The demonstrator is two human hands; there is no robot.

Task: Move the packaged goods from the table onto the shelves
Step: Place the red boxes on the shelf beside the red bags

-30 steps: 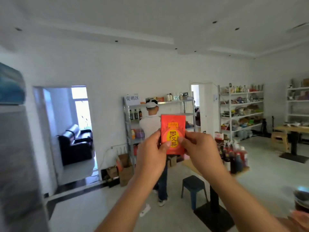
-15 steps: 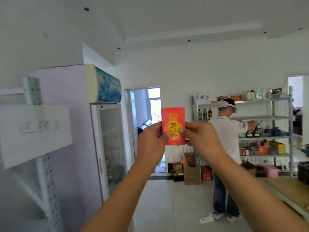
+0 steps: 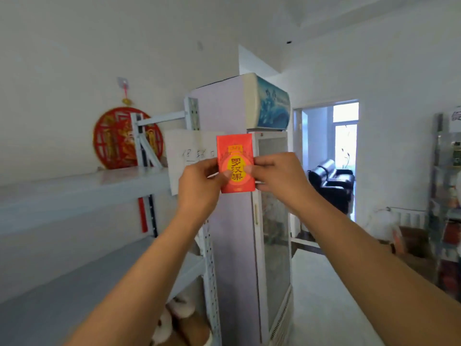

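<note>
While the left hand [image 3: 199, 186] and right hand [image 3: 277, 178] pinch the red monk-fruit packet [image 3: 235, 162] by its side edges, thumbs on its face, it hangs in mid-air before the shelf unit [image 3: 82, 192], not yet shelved; placing it remains, I judge. Pale bags [image 3: 179, 318] lie beneath the lower shelf board [image 3: 74, 288]; inside the glass-door fridge [image 3: 273, 221], contents are blurred.

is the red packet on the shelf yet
No, the left hand and right hand hold the red packet in the air, off the shelf.

A small shop: steel shelving [image 3: 82, 188], a glass-door display fridge [image 3: 273, 233] and a handwritten paper sign [image 3: 189, 152].
</note>
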